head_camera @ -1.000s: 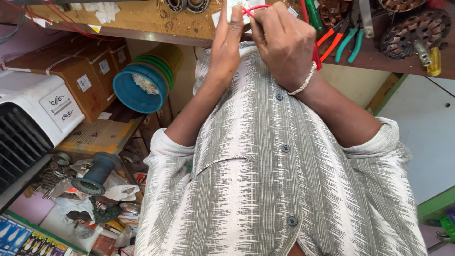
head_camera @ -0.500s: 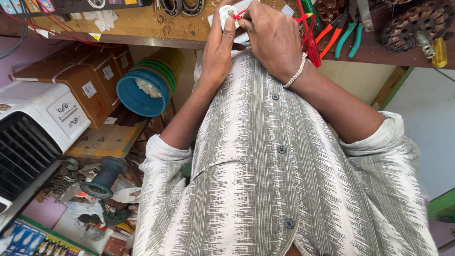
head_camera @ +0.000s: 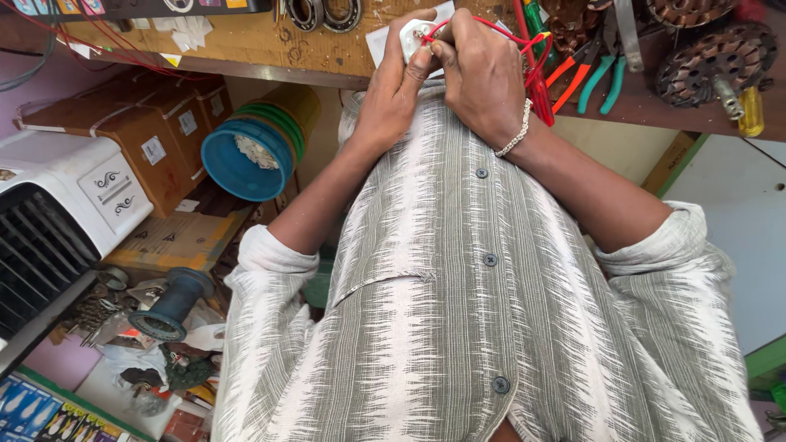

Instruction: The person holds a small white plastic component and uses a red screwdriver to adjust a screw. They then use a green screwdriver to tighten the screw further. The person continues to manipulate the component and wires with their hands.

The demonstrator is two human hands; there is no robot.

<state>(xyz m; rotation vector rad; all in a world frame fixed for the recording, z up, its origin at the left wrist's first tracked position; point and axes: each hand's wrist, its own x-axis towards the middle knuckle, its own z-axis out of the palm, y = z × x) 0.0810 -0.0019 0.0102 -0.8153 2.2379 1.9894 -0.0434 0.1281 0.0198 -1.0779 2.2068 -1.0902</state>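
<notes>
Shifting lower in view, both hands [head_camera: 442,82] still pinch the white plug [head_camera: 412,34].

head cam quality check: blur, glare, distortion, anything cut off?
Head view: even daylight, no harsh glare; wide-angle stretch bends the wooden bench edge and swells the shirt; left hand and right hand are sharp, holding the small white part with red wire; the frame top crops the bench, and the lower-left clutter is softer.
</notes>
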